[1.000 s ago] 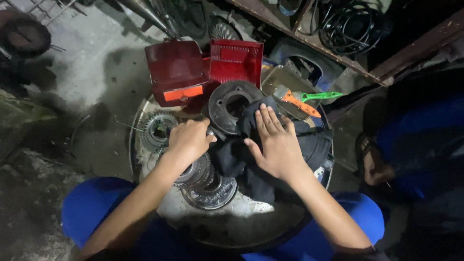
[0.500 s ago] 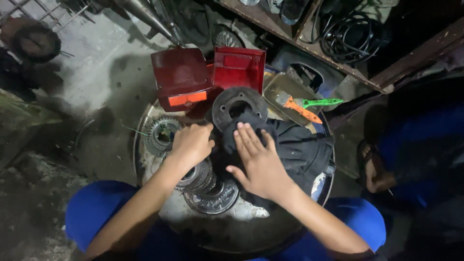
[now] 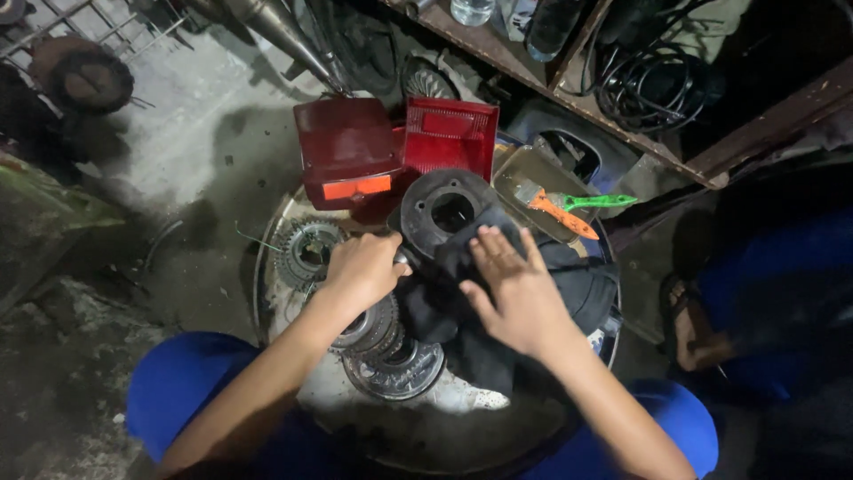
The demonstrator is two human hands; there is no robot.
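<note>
Right hand (image 3: 520, 298) lies flat on a dark cloth (image 3: 498, 307), fingers spread apart. Left hand (image 3: 360, 267) has fingers curled together over a metal part (hidden, cannot tell what) beside the black round housing (image 3: 444, 209). Everything sits in a round metal tray (image 3: 267, 267), gears (image 3: 306, 249) at left.

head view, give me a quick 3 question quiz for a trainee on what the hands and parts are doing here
1. True or false: the right hand lies flat on the dark cloth.
2. Which is nearest the left hand? A the stack of metal gear parts; B the paintbrush; C the coiled cable
3. Fill in: behind the black round part stand two ___ lamp housings.

Key: 1 true; 2 A; 3 red
</note>
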